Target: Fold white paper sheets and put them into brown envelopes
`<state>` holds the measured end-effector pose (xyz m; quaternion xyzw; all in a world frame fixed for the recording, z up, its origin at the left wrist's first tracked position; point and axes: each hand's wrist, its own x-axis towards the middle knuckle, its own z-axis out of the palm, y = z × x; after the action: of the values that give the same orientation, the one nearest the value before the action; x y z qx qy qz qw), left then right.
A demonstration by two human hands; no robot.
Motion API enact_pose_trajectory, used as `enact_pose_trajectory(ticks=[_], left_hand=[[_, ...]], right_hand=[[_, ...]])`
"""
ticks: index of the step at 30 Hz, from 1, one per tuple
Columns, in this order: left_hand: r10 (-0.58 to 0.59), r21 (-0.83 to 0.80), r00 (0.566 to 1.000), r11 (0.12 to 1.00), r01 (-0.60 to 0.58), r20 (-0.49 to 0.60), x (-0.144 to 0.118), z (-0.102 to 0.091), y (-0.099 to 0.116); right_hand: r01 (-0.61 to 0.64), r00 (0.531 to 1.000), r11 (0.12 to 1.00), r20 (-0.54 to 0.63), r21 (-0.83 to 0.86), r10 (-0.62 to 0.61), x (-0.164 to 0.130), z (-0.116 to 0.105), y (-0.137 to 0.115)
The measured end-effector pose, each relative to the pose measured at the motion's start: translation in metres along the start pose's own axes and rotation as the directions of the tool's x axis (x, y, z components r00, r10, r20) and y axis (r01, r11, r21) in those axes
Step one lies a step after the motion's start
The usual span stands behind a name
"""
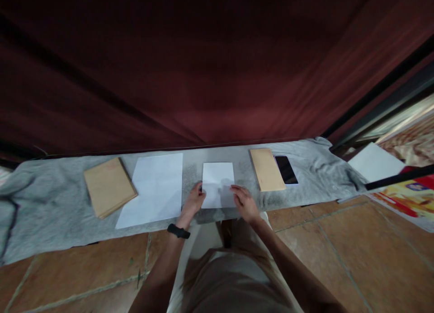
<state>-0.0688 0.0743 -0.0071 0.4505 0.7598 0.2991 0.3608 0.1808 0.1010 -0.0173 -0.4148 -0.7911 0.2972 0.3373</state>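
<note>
A small white sheet of paper [218,177], possibly folded, lies flat on the grey cloth in front of me. My left hand [192,202] is at its left edge, with thumb and fingers curled in around the edge. At the right edge is my right hand [246,204], its fingers stretched out and their tips touching the paper. The undersides of both hands are hidden. A larger white sheet [154,186] lies to the left, partly under a stack of brown envelopes [109,186]. To the right is a flat brown envelope [267,169].
A dark-screened phone [286,170] rests beside the right envelope. The grey cloth [318,173] covers a narrow table against a dark red curtain [203,87]. At far right are a metal frame bar [400,177], a white sheet [376,161] and a colourful printed box [410,195].
</note>
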Motion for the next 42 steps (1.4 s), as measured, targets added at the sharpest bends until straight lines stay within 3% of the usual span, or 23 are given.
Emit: enact_pose_trajectory(ticks=[5, 7, 9, 11, 13, 19, 30, 37, 42], left_hand=[[-0.005, 0.208, 0.997, 0.978, 0.022, -0.083, -0.020, 0.003, 0.002], [0.112, 0.327, 0.977, 0.944, -0.048, -0.179, -0.032, 0.007, 0.003], [0.301, 0.415, 0.927, 0.890, -0.189, -0.225, -0.044, 0.015, 0.003], [0.477, 0.475, 0.859, 0.809, -0.346, -0.185, -0.057, 0.025, -0.001], [0.578, 0.524, 0.809, 0.725, -0.447, -0.110, -0.070, 0.037, -0.007], [0.632, 0.664, 0.775, 0.571, -0.484, 0.022, -0.089, 0.061, -0.030], [0.610, 0.681, 0.789, 0.548, -0.485, 0.071, -0.094, 0.052, -0.025], [0.583, 0.677, 0.807, 0.559, -0.478, 0.089, -0.096, 0.053, -0.025], [0.586, 0.662, 0.801, 0.551, -0.508, 0.126, -0.096, 0.048, -0.022]], right_hand=[[0.285, 0.936, 0.938, 0.269, -0.198, -0.228, 0.030, 0.024, -0.006], [0.358, 0.900, 0.903, 0.348, -0.239, -0.264, 0.039, 0.029, -0.006], [0.402, 0.873, 0.880, 0.396, -0.252, -0.285, 0.047, 0.033, -0.005], [0.426, 0.856, 0.868, 0.425, -0.255, -0.295, 0.053, 0.035, -0.003], [0.450, 0.837, 0.855, 0.456, -0.258, -0.303, 0.058, 0.038, -0.001], [0.527, 0.782, 0.800, 0.532, -0.286, -0.325, 0.075, 0.045, 0.004], [0.474, 0.851, 0.761, 0.454, -0.442, -0.266, 0.128, 0.068, 0.020], [0.428, 0.874, 0.772, 0.432, -0.469, -0.221, 0.147, 0.069, 0.029], [0.278, 0.935, 0.814, 0.336, -0.510, -0.110, 0.153, 0.065, 0.026]])
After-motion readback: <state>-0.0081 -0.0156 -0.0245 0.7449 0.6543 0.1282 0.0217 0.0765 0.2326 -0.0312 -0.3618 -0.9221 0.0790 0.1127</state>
